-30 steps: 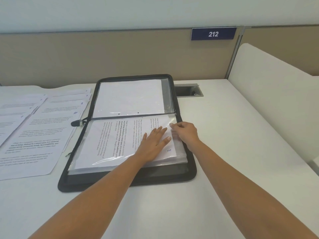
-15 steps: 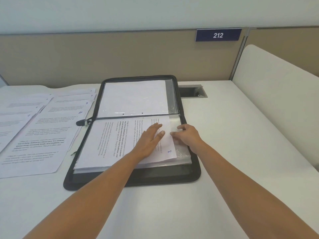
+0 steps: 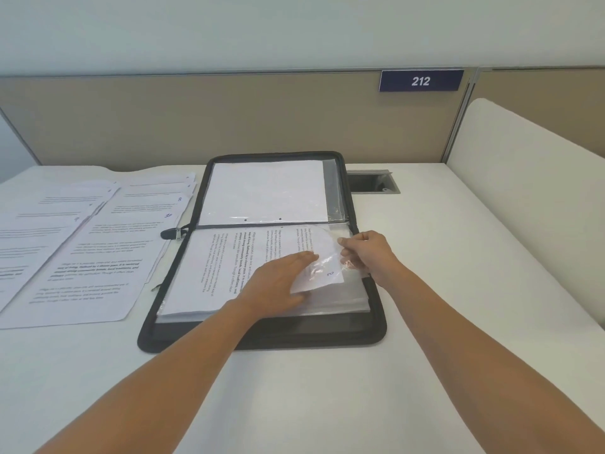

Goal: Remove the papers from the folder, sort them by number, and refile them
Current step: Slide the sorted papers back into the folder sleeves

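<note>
A black zip folder (image 3: pixel 262 337) lies open on the white desk, with clear sleeves in both halves. The far half holds a blank-faced sheet (image 3: pixel 265 188). On the near half a printed page marked 2 (image 3: pixel 216 260) lies partly inside the top clear sleeve (image 3: pixel 355 290). My left hand (image 3: pixel 278 283) rests flat on that page, fingers straight. My right hand (image 3: pixel 365 255) pinches the sleeve's open edge at the right. Several numbered papers (image 3: pixel 98 250) are spread overlapping on the desk left of the folder.
The zip pull (image 3: pixel 172 233) sticks out at the folder's left hinge. A cable port (image 3: pixel 373 182) is sunk into the desk behind the folder. A beige partition with a 212 sign (image 3: pixel 420 80) closes the back; a white divider (image 3: pixel 523 191) runs along the right.
My left hand has slid leftward and toward me over the page, whose right edge now lies further left in the sleeve. My right hand keeps its pinch on the sleeve edge.
</note>
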`<state>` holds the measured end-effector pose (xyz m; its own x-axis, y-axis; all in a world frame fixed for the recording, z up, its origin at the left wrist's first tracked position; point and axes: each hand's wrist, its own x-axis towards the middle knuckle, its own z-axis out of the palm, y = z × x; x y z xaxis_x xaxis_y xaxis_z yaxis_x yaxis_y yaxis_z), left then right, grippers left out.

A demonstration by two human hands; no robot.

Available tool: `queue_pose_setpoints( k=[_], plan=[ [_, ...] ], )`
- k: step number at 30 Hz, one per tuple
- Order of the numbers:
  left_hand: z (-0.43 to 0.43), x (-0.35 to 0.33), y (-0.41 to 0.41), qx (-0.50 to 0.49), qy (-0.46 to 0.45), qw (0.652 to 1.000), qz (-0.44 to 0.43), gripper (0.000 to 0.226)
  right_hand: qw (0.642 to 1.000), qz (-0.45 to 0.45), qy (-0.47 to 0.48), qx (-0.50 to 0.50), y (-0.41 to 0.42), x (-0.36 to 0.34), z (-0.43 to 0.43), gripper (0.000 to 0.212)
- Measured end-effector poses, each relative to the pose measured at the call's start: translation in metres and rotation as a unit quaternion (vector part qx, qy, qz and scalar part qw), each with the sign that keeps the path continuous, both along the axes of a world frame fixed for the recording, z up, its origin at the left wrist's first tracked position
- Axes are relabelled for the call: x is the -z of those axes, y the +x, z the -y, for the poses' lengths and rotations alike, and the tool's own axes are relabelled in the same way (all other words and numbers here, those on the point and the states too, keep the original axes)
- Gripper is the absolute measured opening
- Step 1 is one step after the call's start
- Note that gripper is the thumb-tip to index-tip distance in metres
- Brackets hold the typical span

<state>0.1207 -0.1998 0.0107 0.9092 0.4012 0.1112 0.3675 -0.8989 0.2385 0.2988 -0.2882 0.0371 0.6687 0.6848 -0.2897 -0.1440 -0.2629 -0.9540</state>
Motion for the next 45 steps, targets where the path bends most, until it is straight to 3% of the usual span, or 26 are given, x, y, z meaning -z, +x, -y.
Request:
queue_pose_setpoints(
  k=[4, 8, 10, 15, 17, 20, 23, 25, 29, 34, 39, 42, 45],
  plan=[
    [-0.002, -0.011, -0.005, -0.051, 0.027, 0.997, 0.045, 0.046, 1.000, 0.013, 0.027, -0.006, 0.003, -0.006, 0.003, 0.014],
    [-0.005, -0.027, -0.002, -0.094, 0.053, 0.992, 0.060, 0.041, 0.991, 0.015, 0.088, 0.101, 0.004, 0.001, 0.006, 0.016],
    [-0.008, -0.037, 0.001, -0.113, 0.068, 0.990, 0.052, 0.041, 0.988, 0.036, 0.069, 0.132, 0.002, 0.007, 0.008, 0.018],
    [-0.017, -0.065, 0.014, -0.122, 0.139, 0.982, 0.045, 0.040, 0.982, 0.189, 0.016, 0.008, -0.020, 0.019, -0.001, 0.008],
    [-0.021, -0.077, 0.020, -0.123, 0.182, 0.975, 0.042, 0.039, 0.954, 0.288, -0.005, -0.081, -0.032, 0.017, -0.013, 0.008],
    [-0.030, -0.090, 0.026, -0.100, 0.220, 0.969, 0.053, 0.038, 0.892, 0.416, -0.006, -0.180, -0.043, 0.014, -0.039, 0.028],
    [-0.041, -0.098, 0.026, -0.085, 0.262, 0.954, 0.117, 0.037, 0.811, 0.539, -0.023, -0.225, -0.043, 0.009, -0.070, 0.045],
    [-0.054, -0.095, 0.024, -0.118, 0.299, 0.929, 0.184, 0.040, 0.783, 0.576, -0.058, -0.225, -0.037, 0.006, -0.089, 0.053],
    [-0.075, -0.074, 0.004, -0.212, 0.217, 0.920, 0.248, 0.049, 0.739, 0.612, -0.134, -0.248, -0.018, 0.006, -0.118, 0.061],
    [-0.097, -0.020, -0.026, -0.280, 0.132, 0.934, 0.180, 0.051, 0.700, 0.623, -0.208, -0.281, -0.002, 0.016, -0.143, 0.061],
    [-0.108, 0.020, -0.045, -0.338, 0.039, 0.939, 0.044, 0.079, 0.733, 0.577, -0.241, -0.268, 0.003, 0.034, -0.158, 0.056],
    [-0.111, 0.031, -0.048, -0.361, -0.030, 0.932, -0.022, 0.064, 0.752, 0.545, -0.252, -0.272, 0.006, 0.040, -0.159, 0.057],
    [-0.109, 0.037, -0.052, -0.367, -0.043, 0.928, -0.049, 0.062, 0.753, 0.554, -0.248, -0.255, 0.004, 0.047, -0.158, 0.055]
  ],
)
